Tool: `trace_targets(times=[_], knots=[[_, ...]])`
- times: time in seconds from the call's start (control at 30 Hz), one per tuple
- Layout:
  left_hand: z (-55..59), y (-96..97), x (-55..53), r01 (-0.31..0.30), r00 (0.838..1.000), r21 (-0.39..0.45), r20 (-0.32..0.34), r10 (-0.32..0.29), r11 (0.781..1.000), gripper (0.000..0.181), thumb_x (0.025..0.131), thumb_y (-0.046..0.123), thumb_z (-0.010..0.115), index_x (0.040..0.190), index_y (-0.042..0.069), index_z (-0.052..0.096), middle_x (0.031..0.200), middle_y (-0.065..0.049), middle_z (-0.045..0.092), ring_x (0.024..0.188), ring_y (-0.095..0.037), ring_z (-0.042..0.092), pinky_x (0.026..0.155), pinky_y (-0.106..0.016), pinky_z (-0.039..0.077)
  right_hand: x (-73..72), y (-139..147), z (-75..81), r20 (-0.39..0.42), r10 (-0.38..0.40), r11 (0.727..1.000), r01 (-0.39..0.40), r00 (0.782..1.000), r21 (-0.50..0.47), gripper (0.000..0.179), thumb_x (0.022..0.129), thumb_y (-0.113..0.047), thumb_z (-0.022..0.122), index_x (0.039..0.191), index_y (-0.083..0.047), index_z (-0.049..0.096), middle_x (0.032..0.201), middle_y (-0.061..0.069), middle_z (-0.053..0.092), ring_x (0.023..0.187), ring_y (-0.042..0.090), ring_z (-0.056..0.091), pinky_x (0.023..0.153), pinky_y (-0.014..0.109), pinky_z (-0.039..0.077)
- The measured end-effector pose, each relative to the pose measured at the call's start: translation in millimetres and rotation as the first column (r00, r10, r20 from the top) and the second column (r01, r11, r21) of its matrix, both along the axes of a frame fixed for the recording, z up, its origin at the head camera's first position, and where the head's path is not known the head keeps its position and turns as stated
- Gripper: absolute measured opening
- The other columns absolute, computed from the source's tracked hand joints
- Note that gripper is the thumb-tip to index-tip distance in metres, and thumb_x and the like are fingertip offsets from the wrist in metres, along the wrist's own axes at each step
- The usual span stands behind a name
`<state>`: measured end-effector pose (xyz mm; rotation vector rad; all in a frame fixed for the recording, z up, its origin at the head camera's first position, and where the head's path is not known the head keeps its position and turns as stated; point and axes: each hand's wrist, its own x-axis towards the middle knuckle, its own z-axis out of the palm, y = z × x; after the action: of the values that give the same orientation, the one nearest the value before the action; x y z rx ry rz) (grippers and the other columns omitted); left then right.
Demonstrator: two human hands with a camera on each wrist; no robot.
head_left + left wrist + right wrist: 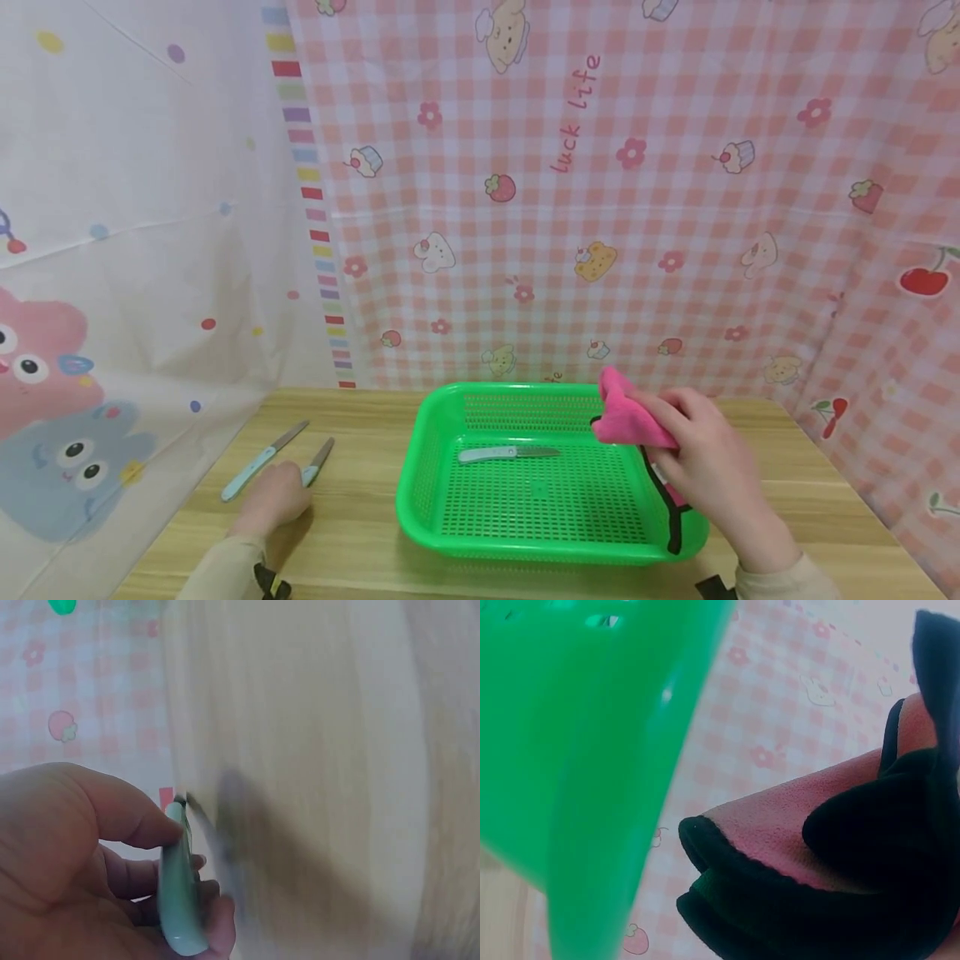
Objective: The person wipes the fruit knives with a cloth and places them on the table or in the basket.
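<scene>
My left hand (276, 498) pinches a small knife by its pale blue-green handle (178, 892) between thumb and fingers. In the head view the knife's blade (323, 452) points away from me, low over the table. A second knife (262, 462) with a light blue handle lies just left of that hand. My right hand (708, 462) grips a pink cloth (628, 412) with black edging above the right side of a green plastic basket (420, 475). Folds of the cloth (802, 817) hang beside the basket in the right wrist view. Inside the basket lies another light-handled knife (498, 454).
A wooden table (352, 517) carries everything. Behind it hangs a pink checked curtain (465, 292), and a white printed sheet (165, 275) closes off the left side. The basket's raised rim stands between the two hands.
</scene>
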<state>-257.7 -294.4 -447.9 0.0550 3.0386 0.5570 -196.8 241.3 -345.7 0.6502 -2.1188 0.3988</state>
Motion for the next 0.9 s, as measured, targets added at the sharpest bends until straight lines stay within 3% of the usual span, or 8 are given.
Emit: trace_targets(times=[0.2, 0.37, 0.5, 0.6, 0.77, 0.9], knots=[[6.1, 9.2, 1.9, -0.014, 1.0, 0.185, 0.005, 0.013, 0.983, 0.011, 0.087, -0.002, 0.049, 0.09, -0.012, 0.054, 0.075, -0.011, 0.049, 0.063, -0.023, 0.048, 0.055, -0.034, 0.044, -0.7, -2, -1.0, 0.002, 0.005, 1.0, -0.005, 1.0, 0.001, 0.058, 0.065, 0.001, 0.079, 0.119, -0.015, 0.07, 0.098, 0.008, 0.061, 0.082, 0.023, 0.057, 0.054, 0.041, 0.049], [14.4, 21.1, 3.6, 0.014, 0.998, 0.325, -0.06, 0.006, 0.945, 0.007, 0.091, -0.001, 0.045, 0.091, -0.006, 0.049, 0.075, -0.01, 0.047, 0.062, -0.02, 0.045, 0.052, -0.031, 0.041, -0.6, -6, 0.1, 0.004, 0.02, 1.0, -0.02, 1.0, -0.007, 0.055, 0.065, 0.003, 0.078, 0.118, -0.014, 0.071, 0.098, 0.007, 0.061, 0.084, 0.024, 0.057, 0.056, 0.043, 0.05], [28.2, 36.6, 6.6, 0.059, 0.995, 0.414, -0.095, -0.022, 0.908, 0.017, 0.097, 0.002, 0.044, 0.106, -0.012, 0.048, 0.079, -0.011, 0.049, 0.061, -0.019, 0.044, 0.049, -0.028, 0.038, -0.4, -10, 2.4, 0.003, 0.033, 0.999, -0.033, 0.999, -0.013, 0.057, 0.065, 0.004, 0.077, 0.119, -0.014, 0.07, 0.098, 0.007, 0.061, 0.085, 0.024, 0.056, 0.056, 0.042, 0.049], [42.7, 51.3, 11.1, 0.095, 0.989, 0.441, -0.142, -0.035, 0.893, 0.023, 0.099, 0.004, 0.046, 0.114, -0.013, 0.049, 0.086, -0.013, 0.053, 0.065, -0.019, 0.046, 0.052, -0.028, 0.04, -0.3, -14, 4.0, 0.002, 0.042, 0.999, -0.042, 0.999, -0.014, 0.059, 0.065, 0.004, 0.075, 0.12, -0.014, 0.07, 0.098, 0.007, 0.061, 0.085, 0.023, 0.056, 0.056, 0.04, 0.048], [64.2, 74.3, 18.0, 0.182, 0.967, 0.446, -0.241, -0.078, 0.876, 0.021, 0.1, 0.002, 0.049, 0.115, -0.011, 0.052, 0.098, -0.016, 0.059, 0.078, -0.022, 0.052, 0.064, -0.033, 0.046, -1.0, -21, 5.4, -0.004, 0.065, 0.998, -0.065, 0.998, -0.018, 0.056, 0.065, 0.004, 0.076, 0.118, -0.013, 0.07, 0.097, 0.008, 0.06, 0.083, 0.021, 0.054, 0.057, 0.039, 0.048], [75.9, 91.3, 21.1, 0.237, 0.956, 0.502, -0.271, -0.109, 0.832, 0.022, 0.1, 0.001, 0.049, 0.119, -0.009, 0.052, 0.098, -0.013, 0.06, 0.083, -0.024, 0.056, 0.068, -0.032, 0.049, -2.1, -27, 5.2, -0.015, 0.082, 0.996, -0.082, 0.997, -0.017, 0.053, 0.064, 0.004, 0.075, 0.115, -0.011, 0.071, 0.097, 0.01, 0.06, 0.083, 0.023, 0.055, 0.058, 0.039, 0.049]])
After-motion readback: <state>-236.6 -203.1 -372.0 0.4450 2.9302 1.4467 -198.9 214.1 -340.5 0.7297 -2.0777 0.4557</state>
